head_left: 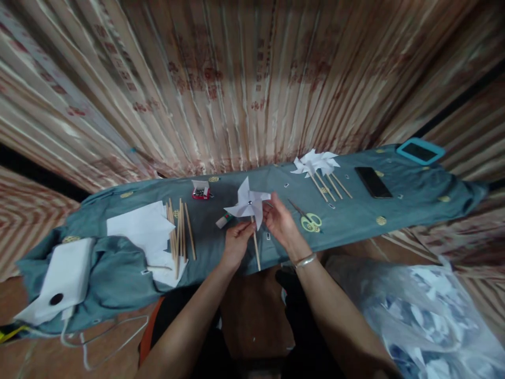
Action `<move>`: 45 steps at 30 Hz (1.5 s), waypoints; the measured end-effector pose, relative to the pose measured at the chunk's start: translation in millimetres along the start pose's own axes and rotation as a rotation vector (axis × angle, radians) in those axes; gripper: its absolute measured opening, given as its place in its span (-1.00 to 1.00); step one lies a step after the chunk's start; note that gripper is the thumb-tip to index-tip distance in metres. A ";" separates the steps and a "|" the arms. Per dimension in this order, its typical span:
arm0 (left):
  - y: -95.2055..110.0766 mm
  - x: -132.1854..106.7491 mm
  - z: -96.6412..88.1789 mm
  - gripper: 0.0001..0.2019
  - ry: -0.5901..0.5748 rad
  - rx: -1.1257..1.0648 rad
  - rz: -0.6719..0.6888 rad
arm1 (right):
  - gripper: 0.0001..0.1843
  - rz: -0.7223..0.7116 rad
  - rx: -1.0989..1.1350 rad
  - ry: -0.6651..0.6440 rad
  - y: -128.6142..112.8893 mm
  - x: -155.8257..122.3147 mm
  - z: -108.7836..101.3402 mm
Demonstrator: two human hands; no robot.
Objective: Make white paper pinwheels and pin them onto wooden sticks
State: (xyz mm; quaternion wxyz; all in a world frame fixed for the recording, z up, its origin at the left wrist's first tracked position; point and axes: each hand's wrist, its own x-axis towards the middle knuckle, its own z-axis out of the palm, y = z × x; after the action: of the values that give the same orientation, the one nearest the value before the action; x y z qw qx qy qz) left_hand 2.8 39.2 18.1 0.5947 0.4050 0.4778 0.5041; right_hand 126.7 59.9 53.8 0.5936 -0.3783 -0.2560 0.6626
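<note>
A white paper pinwheel (pixel 243 206) on a wooden stick (pixel 256 251) is held up over the cloth, a shiny pin at its centre. My left hand (pixel 237 243) pinches the stick just below the paper blades. At the right side of the pinwheel, my right hand (pixel 281 221) has its thumb and curled fingers at a blade; part of its grip is hidden behind the paper. Beneath and left of the pinwheel lies a small glue-stick-like object (pixel 224 220), partly covered. Scissors with yellow-green handles (pixel 311 222) lie right of my right hand.
Loose sticks (pixel 181 231) and white paper sheets (pixel 136 226) lie left, near a white device (pixel 69 271) with a cable. A red box of pins (pixel 201 190) stands behind. Several pinwheels (pixel 315 163), a phone (pixel 373 182) and a blue-framed device (pixel 420 151) lie right; a plastic bag (pixel 430 316) stands below.
</note>
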 end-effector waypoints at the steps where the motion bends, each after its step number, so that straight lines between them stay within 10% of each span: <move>1: -2.0 1.2 -2.1 -0.77 0.006 0.016 -0.007 | -0.46 0.008 0.008 0.006 3.0 2.7 1.2; 45: 0.0 14.1 -14.1 -0.78 -0.004 0.046 0.090 | -0.81 0.027 0.040 -0.021 26.6 12.3 2.0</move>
State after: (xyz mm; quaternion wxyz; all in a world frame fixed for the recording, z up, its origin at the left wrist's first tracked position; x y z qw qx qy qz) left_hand -10.4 53.1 12.8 0.5629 0.4404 0.4694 0.5186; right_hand 109.2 67.9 31.5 0.5894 -0.3630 -0.2439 0.6793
